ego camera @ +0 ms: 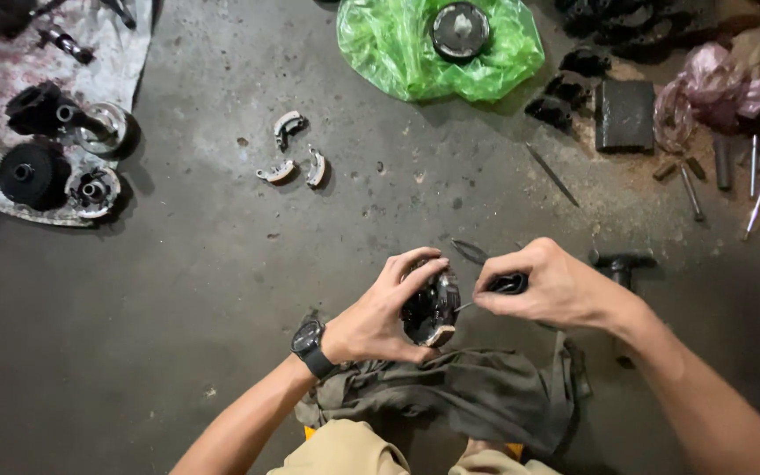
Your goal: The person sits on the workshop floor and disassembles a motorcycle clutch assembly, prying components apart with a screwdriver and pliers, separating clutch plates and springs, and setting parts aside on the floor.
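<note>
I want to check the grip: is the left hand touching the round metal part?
Touching. The head view shows the left hand wrapped around the round metal part, fingers over its top edge and thumb under it.

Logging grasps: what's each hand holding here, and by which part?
Left hand grips the round metal part around its rim. Right hand holds a black-handled tool by the handle, tip at the part.

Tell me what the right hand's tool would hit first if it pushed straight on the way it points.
The right hand grips a black-handled tool whose thin tip aims left. Straight on, it meets the round metal part held in the left hand; the tip already looks at its edge, though depth is unclear.
</note>
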